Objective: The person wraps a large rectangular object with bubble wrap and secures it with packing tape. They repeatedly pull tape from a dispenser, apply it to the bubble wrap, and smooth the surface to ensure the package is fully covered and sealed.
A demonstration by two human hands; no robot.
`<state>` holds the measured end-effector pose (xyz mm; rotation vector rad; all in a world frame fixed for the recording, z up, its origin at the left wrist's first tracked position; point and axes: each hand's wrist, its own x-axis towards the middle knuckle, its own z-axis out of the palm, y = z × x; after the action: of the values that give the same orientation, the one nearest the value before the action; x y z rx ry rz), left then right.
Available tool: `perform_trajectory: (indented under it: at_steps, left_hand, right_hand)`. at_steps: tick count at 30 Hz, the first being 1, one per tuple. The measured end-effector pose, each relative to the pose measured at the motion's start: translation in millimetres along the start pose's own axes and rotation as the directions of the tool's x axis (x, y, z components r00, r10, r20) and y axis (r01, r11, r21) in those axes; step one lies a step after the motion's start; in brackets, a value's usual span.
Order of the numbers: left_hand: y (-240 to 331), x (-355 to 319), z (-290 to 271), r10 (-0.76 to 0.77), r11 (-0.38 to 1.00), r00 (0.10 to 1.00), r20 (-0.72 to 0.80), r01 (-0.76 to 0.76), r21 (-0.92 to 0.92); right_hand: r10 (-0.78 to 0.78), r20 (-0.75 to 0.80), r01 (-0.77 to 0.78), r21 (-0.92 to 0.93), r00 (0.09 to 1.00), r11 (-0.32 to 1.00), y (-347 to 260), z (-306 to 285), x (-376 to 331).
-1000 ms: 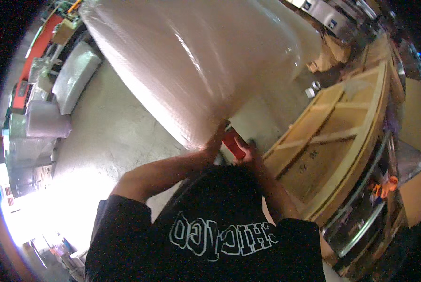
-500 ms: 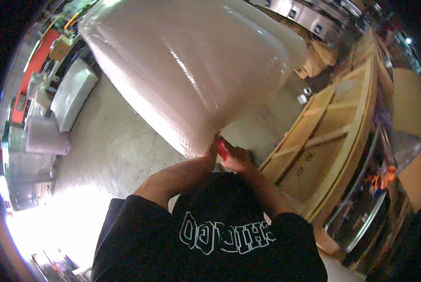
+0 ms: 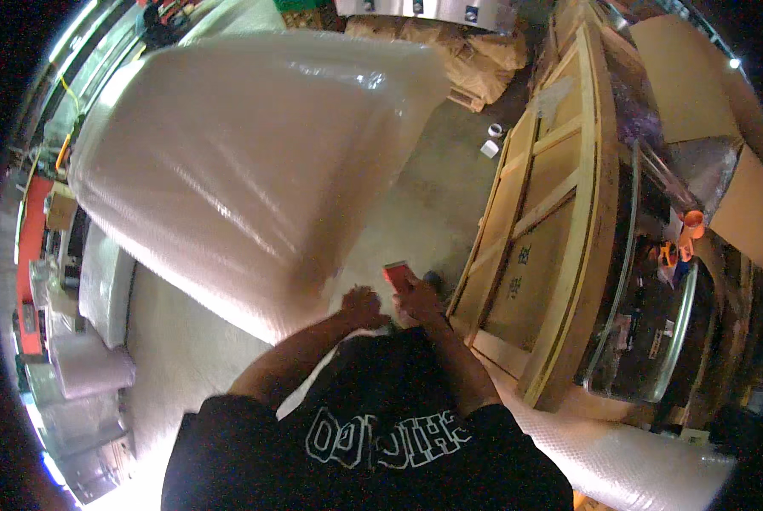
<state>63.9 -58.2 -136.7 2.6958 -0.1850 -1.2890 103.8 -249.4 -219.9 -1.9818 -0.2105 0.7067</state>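
Note:
A large bulky item in bubble wrap (image 3: 220, 170) stands in front of me, its near corner close to my hands. My right hand (image 3: 417, 301) is closed round a small red block-shaped tool (image 3: 396, 277) with a pale edge; its exact kind is not clear. Just to its left is my left hand (image 3: 363, 308), near the lower end of the wrapping. Its fingers are dim and blurred, so I cannot make out whether they are curled or apart, and nothing shows in it.
A long wooden crate (image 3: 560, 204) runs along the right. Beyond it stand an open cardboard box (image 3: 684, 77) and an orange-handled tape dispenser (image 3: 692, 226). Tape rolls (image 3: 490, 148) lie on the floor. A bubble wrap roll (image 3: 628, 456) is at lower right, wrapped parcels (image 3: 107, 285) at left.
My hands have come apart from the parcel's near corner, and the red tool is now seen more fully in my right hand. The view has swung right, so the parcel appears further left.

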Motion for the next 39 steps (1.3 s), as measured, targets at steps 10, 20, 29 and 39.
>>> perform_trajectory:
  at_steps: [10,20,29,39]
  left_hand:
    - [2,80,-173,0.319,0.628,0.305,-0.897,0.641,0.441]
    - [11,118,-199,0.100,0.970,0.703,-0.704,0.089,0.227]
    - [73,-52,-234,0.054,0.881,0.923,-0.380,-0.223,-0.418]
    - [11,-111,-221,0.013,0.087,0.986,-0.164,-0.165,-0.982]
  right_hand:
    - [0.266,-0.385,-0.258,0.073,0.884,0.963,-19,-117,79]
    - [0.086,-0.387,0.118,0.475,0.918,0.872,1,-152,97]
    - [-0.201,-0.575,0.208,-0.055,0.793,0.977,-134,-179,32]
    - [-0.493,-0.215,0.526,0.142,0.843,0.838,-166,-161,-42]
